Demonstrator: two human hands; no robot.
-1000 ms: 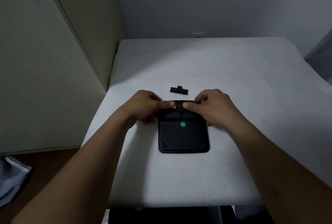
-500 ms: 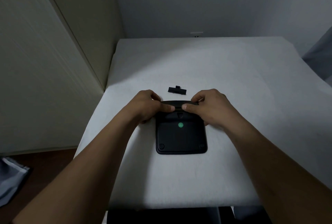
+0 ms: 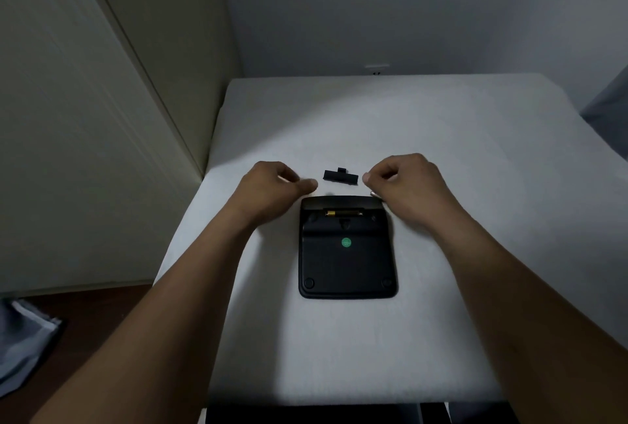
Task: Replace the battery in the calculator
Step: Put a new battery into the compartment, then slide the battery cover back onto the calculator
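Observation:
The black calculator (image 3: 347, 264) lies face down on the white table (image 3: 441, 338), a green sticker on its back. Its battery bay at the far end is uncovered, with a gold and black battery (image 3: 343, 213) seated in it. The black battery cover (image 3: 341, 177) lies loose on the table just beyond the calculator. My left hand (image 3: 272, 185) hovers left of the cover, fingers loosely curled, thumb pointing at it, holding nothing. My right hand (image 3: 406, 182) hovers right of the cover with curled fingers. A small silvery tip (image 3: 373, 193) shows under it; I cannot tell whether it is held.
A cream wall panel (image 3: 85, 151) runs close along the table's left edge. A grey cloth (image 3: 23, 345) lies on the brown floor at lower left. Another grey fabric edge (image 3: 608, 107) shows at the far right. A wall outlet (image 3: 376, 68) sits behind the table.
Both hands have lifted off the calculator's far end and moved apart and away from me, uncovering the battery in its bay. The calculator and the cover have stayed in place.

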